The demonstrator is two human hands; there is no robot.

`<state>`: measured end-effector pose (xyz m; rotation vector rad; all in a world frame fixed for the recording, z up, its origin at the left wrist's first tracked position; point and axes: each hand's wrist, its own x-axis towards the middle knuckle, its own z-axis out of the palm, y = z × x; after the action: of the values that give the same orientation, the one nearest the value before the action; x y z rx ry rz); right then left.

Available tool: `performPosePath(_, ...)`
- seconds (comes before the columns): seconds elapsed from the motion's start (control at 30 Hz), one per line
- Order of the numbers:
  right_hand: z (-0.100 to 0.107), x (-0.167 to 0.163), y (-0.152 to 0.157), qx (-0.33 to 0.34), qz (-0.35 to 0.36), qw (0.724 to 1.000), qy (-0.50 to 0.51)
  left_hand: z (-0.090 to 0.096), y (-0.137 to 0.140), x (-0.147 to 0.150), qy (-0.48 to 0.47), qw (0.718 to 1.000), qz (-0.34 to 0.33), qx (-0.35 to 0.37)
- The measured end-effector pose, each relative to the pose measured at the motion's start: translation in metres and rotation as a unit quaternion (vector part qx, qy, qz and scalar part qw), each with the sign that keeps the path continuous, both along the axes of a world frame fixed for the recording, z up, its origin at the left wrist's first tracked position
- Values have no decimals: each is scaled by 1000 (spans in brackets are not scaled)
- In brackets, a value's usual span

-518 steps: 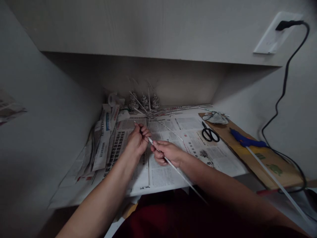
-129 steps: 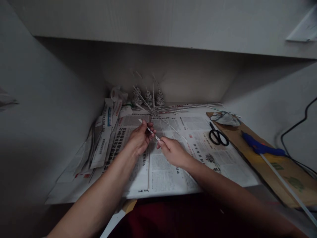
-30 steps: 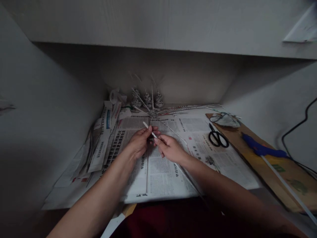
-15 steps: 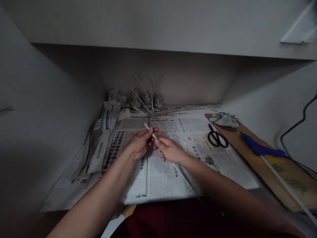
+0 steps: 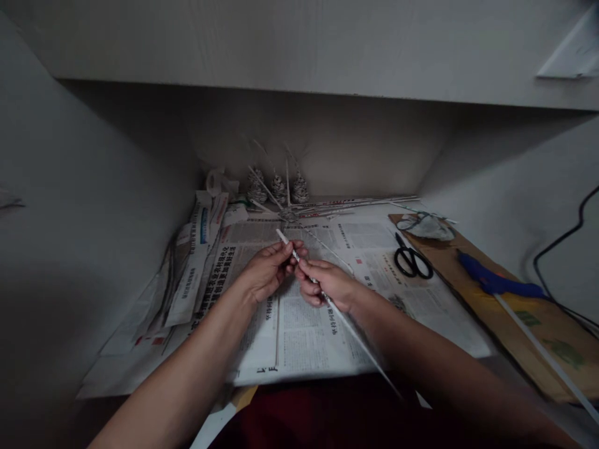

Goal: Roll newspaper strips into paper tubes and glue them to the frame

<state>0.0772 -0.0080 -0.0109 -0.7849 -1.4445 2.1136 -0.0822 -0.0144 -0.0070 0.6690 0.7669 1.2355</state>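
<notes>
A thin rolled newspaper stick [image 5: 354, 337] runs slantwise through both hands, from a pale tip at the upper left down past the table's front edge. My left hand [image 5: 270, 269] is closed in a pinch on it just below that tip. Close beside it, my right hand [image 5: 327, 282] grips the same stick between thumb and fingers. Beyond the hands lies a star-like piece of woven paper sticks [image 5: 290, 215], its spokes spreading outward. Newspaper sheets [image 5: 299, 330] cover the surface beneath.
Newspaper strips [image 5: 189, 280] are piled at left, near a tape roll [image 5: 216, 182]. Several woven cones [image 5: 300, 188] stand at the back. On the right are black scissors [image 5: 412, 262], a cardboard sheet [image 5: 510, 337], a blue glue gun [image 5: 498, 282] and a crumpled plastic bag [image 5: 428, 226]. A shelf overhangs.
The newspaper stick has turned, and its long lower part now shows more plainly below my right hand. Both hands stay close together, the right fingers curled further around it.
</notes>
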Motion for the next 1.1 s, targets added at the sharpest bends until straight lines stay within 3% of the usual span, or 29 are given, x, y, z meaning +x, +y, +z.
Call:
performPosePath(0.07, 0, 3, 0, -30, 26, 999, 14, 1, 0, 0, -6, 1000, 1, -2)
performPosePath(0.23, -4, 3, -3, 75, -84, 991, -73, 2, 0, -1, -9, 999, 28, -18)
performPosePath(0.4, -3, 5, -7, -61, 6, 998, 14, 1, -1, 0, 0, 1000, 14, -9)
performPosePath(0.43, -2, 6, -9, -47, 5, 999, 1, 2, 0, 0, 4, 1000, 22, -8)
performPosePath(0.5, -1, 9, -14, 49, -38, 996, -69, 3, 0, 0, 9, 998, 58, -12)
performPosePath(0.57, -1, 11, -20, 184, -99, 967, -145, 6, 0, 1, 5, 995, 99, -24)
performPosePath(0.63, -1, 12, -25, 242, -130, 945, -178, 8, 0, 2, -10, 992, 119, -39)
performPosePath(0.7, -3, 12, -27, 167, -113, 968, -147, 10, 0, 3, -28, 991, 122, -45)
performPosePath(0.77, -4, 12, -27, 31, -53, 995, -75, 11, 0, 4, -42, 990, 125, -44)
performPosePath(0.83, -3, 14, -26, -56, -1, 998, -15, 10, 1, 3, -51, 989, 131, -42)
performPosePath(0.87, -2, 15, -26, -66, 8, 998, -11, 10, 2, 3, -55, 988, 135, -40)
performPosePath(0.93, 0, 21, -29, -8, -15, 998, -58, 10, 3, 1, -60, 986, 152, -38)
performPosePath(1.03, 1, 30, -37, 164, -84, 970, -160, 10, 4, -1, -69, 982, 171, -32)
performPosePath(1.1, -2, 34, -41, 178, -76, 966, -170, 11, 5, -2, -80, 982, 167, -32)
